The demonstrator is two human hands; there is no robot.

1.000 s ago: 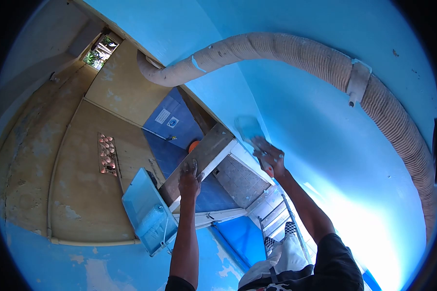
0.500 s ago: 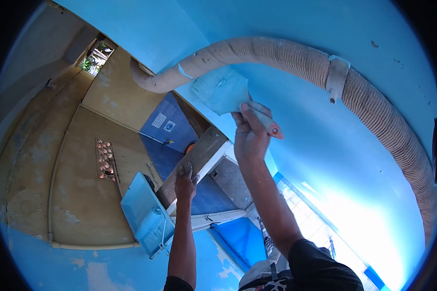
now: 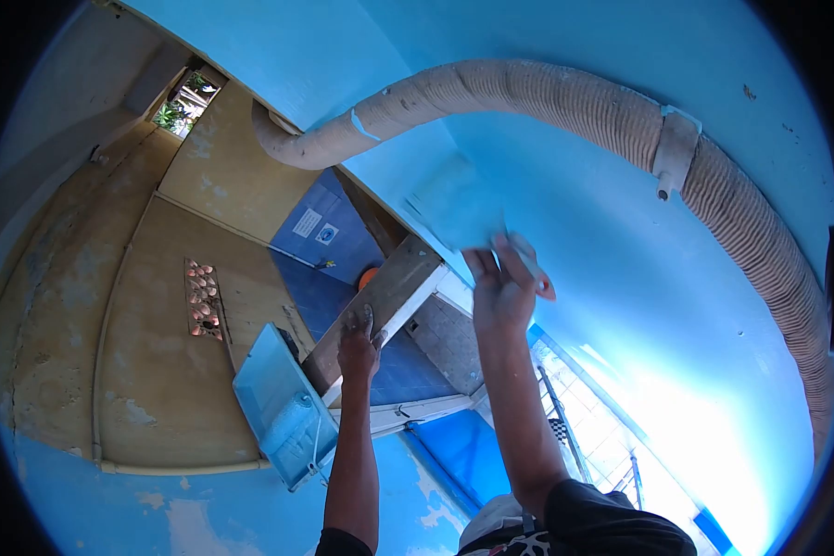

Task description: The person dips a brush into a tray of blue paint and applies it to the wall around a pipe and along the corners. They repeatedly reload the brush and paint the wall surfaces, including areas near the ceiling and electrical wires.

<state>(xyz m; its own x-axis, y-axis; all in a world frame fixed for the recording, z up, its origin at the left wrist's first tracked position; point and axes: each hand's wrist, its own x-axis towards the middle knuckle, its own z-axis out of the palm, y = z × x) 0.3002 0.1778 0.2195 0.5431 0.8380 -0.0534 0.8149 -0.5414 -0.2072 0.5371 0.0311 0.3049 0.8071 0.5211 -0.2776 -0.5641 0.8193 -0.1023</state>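
My right hand (image 3: pixel 505 301) is closed round the handle of a wide flat paintbrush (image 3: pixel 459 204) covered in pale blue paint, with a pinkish handle end. Motion blurs the brush head, which is at or close to the light blue wall (image 3: pixel 602 241) below the ribbed hose; whether it touches cannot be made out. My left hand (image 3: pixel 357 347), paint-smudged on the fingers, lies with fingers stretched out on the top of a wooden ledge (image 3: pixel 380 287). Left of it stands a light blue paint tray (image 3: pixel 273 371) with a paint roller (image 3: pixel 292 422) inside.
A thick ribbed hose (image 3: pixel 547 88) arches across the blue wall, held by a bracket (image 3: pixel 676 153). Below the ledge lies a blue-walled space with a small orange object (image 3: pixel 368 278). A tan, patchy wall (image 3: pixel 148 343) fills the left. Metal rails (image 3: pixel 565 422) show at lower right.
My right hand and the paintbrush have moved down and to the right, away from the hose. The view has shifted slightly. My left hand stays on the ledge.
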